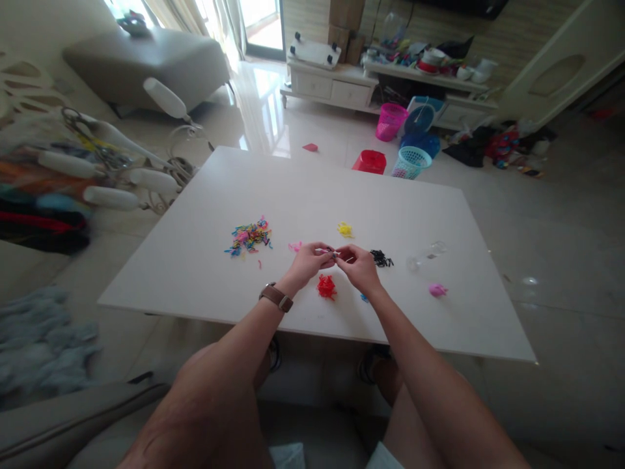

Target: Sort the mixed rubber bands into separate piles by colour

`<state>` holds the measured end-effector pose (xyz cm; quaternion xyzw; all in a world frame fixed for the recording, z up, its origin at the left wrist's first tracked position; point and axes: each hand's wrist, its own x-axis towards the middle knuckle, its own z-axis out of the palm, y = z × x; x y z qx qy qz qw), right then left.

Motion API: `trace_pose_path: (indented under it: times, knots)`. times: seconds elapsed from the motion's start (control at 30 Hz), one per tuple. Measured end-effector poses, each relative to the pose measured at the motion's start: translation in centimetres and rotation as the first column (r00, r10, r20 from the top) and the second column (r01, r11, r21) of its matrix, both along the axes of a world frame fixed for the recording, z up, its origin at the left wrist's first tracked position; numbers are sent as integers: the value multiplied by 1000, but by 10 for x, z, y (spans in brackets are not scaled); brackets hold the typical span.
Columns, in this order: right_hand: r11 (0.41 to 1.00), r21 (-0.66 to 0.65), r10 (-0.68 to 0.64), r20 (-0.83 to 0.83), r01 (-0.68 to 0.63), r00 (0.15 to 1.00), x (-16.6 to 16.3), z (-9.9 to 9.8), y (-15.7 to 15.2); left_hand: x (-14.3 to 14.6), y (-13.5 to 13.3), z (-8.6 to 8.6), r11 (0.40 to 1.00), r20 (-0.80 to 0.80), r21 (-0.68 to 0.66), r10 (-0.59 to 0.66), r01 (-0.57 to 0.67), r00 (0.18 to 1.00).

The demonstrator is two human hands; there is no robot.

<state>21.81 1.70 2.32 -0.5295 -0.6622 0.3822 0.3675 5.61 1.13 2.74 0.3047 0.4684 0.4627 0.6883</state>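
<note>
My left hand (308, 262) and my right hand (359, 266) meet over the middle of a white table (205, 273), fingertips pinched together on a tiny pinkish piece (328, 251). A brown watch (276, 297) is on my left wrist. Small sorted heaps lie around them: a red heap (326, 286) just below the hands, a yellow one (344, 228) above, a black one (381, 258) right of my right hand, a pink one (294, 246) to the left, and a mixed multicoloured pile (249, 237) farther left. A bit of blue (364, 298) shows under my right wrist.
A magenta clump (438, 290) and a clear plastic piece (426, 255) lie at the table's right. Beyond the table stand a red box (370, 161), a pink basket (390, 121) and a light-blue basket (411, 162) on the floor. A rack with clothes (73, 176) is left.
</note>
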Motion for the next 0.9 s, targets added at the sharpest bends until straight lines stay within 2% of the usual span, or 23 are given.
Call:
trace_pose_path:
  times: [0.27, 0.5, 0.73, 0.9]
  knots:
    - [999, 27, -22, -51, 23, 998, 3, -2, 0, 6, 0, -3, 1000, 50, -9, 27, -27, 998]
    - [997, 50, -47, -72, 50, 996, 7, -7, 2, 11, 5, -11, 999, 90, 38, 17, -21, 996]
    - [997, -38, -75, -120, 70, 990, 11, -7, 6, 13, 11, -14, 997, 79, 41, 57, -61, 995]
    - [995, -58, -93, -127, 86, 988, 15, -6, 6, 13, 9, -12, 999, 36, -14, 33, -32, 999]
